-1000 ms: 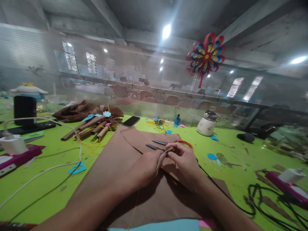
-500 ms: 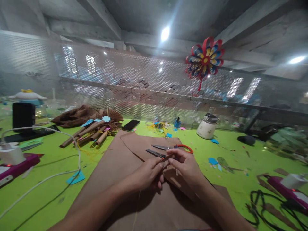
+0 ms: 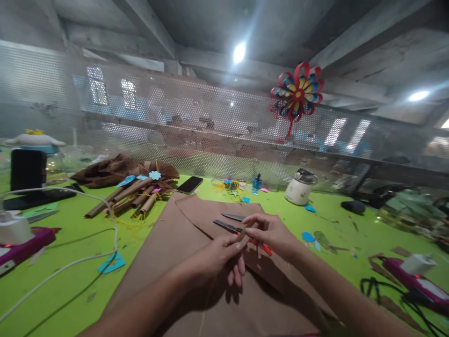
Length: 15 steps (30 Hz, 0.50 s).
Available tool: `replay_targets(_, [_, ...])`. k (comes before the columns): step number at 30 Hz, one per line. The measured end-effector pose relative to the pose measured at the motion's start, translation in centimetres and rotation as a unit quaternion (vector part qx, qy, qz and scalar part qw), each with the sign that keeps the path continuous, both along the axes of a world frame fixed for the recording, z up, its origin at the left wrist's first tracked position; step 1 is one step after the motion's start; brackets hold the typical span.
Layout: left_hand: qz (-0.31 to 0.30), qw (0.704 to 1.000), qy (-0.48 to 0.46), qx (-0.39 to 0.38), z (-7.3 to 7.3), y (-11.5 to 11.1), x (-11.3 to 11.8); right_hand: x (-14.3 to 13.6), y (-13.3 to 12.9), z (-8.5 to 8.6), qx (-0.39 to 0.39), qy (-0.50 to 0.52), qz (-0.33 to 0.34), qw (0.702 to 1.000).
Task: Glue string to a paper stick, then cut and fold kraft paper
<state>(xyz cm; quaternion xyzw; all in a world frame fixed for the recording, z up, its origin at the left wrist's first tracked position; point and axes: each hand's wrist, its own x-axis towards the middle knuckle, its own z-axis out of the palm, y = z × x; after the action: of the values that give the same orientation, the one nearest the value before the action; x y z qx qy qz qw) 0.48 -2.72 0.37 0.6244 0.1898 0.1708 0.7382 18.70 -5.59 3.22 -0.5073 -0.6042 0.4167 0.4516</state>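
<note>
My left hand (image 3: 224, 255) and my right hand (image 3: 271, 231) meet above a large sheet of brown paper (image 3: 161, 267). Between their fingertips is a narrow brown paper strip (image 3: 247, 231), pinched from both sides. The lower fingers of my left hand hang loosely curled. Just behind the hands, scissors (image 3: 227, 226) lie on the brown paper with parted blades pointing left. Their orange handle is mostly covered by my right hand. A thin yellow thread (image 3: 206, 304) trails below my left hand.
On the green table (image 3: 80, 281), rolled brown paper sticks (image 3: 122, 201) lie left, near a phone (image 3: 190, 184). A white flask (image 3: 300, 187) and blue bottle (image 3: 257, 181) stand behind. Purple power strips (image 3: 417, 281) and cables flank the sheet. A paper-loop flower (image 3: 298, 95) hangs before the mesh screen.
My right hand has moved slightly up over the scissors' upper orange loop, and orange now shows below it. The paper strip is still pinched. The view has shifted slightly.
</note>
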Motion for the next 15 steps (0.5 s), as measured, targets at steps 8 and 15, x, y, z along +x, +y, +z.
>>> replay_targets(8, [0.095,0.989,-0.068,-0.096,-0.3,0.5,0.0,3.8,7.6,1.3,-0.059,-0.147,0.022,0.987])
replay_targets(15, [0.229,0.967,-0.031,-0.108,0.0,1.0,0.4,6.0,19.0,0.0,-0.088,-0.255,-0.146,0.952])
